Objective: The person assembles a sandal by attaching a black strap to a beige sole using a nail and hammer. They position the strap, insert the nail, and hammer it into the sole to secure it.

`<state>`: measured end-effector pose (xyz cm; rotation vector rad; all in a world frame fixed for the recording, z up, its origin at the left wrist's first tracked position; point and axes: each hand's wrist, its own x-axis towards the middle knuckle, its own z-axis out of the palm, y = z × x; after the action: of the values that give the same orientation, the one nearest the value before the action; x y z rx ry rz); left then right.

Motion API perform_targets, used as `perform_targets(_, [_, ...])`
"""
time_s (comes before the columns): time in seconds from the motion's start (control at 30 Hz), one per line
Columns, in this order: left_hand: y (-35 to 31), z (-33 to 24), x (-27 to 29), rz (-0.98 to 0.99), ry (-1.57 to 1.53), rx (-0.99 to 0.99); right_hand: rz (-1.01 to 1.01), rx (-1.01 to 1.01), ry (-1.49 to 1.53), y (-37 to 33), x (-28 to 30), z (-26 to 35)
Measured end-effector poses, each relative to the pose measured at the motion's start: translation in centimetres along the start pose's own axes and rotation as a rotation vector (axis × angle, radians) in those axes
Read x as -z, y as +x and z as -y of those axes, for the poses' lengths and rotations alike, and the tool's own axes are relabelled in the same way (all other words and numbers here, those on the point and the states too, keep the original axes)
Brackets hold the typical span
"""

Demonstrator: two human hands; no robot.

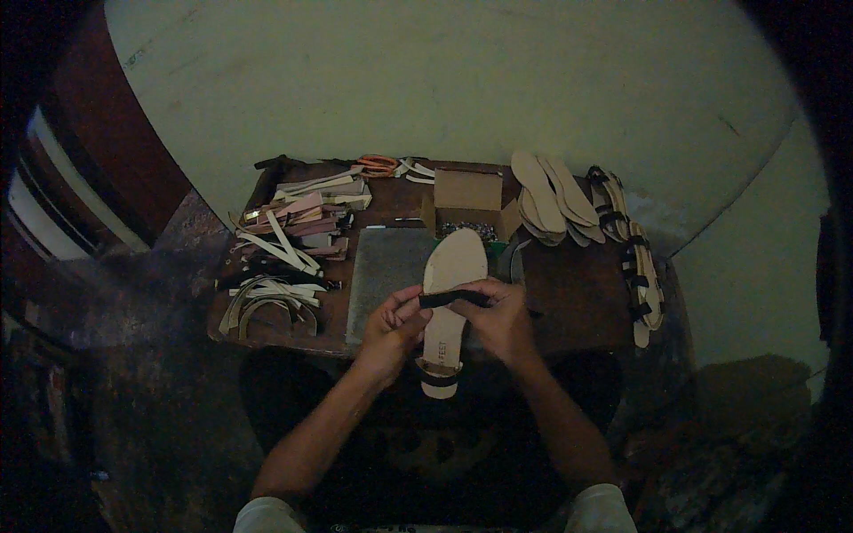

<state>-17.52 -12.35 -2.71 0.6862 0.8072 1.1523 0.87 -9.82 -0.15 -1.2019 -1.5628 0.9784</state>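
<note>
A beige sandal sole (456, 258) is held up in front of me, its wide end pointing away. Across its middle lies a short black strap (442, 299). My left hand (395, 322) is closed on the strap's left end, at the edge of the sole. On the other side my right hand (499, 316) grips the strap's right part, thumb on top, with its fingers at the sole's edge. Nearer to me, a dark band (439, 378) crosses the sole's narrow end. The underside of the sole is hidden.
The low wooden table (577, 302) bears a grey slab (373, 275), an open cardboard box (468, 188) of small metal pieces and orange-handled scissors (378, 165). Bundled straps (306, 213) lie left. Stacked soles (542, 200) and strapped sandals (641, 271) lie right. A wall (444, 80) stands behind.
</note>
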Motion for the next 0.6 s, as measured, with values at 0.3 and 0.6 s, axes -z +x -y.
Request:
perform_targets(0.3, [0.3,0.4,0.5,-0.007,0.056,-0.022,-0.081,0.008,-0.003,-0.3,-0.7,0.3])
perform_targets(0.6, [0.1,0.7,0.9,-0.094,0.109,-0.028,-0.082,0.019,-0.023,-0.4,-1.5,0.3])
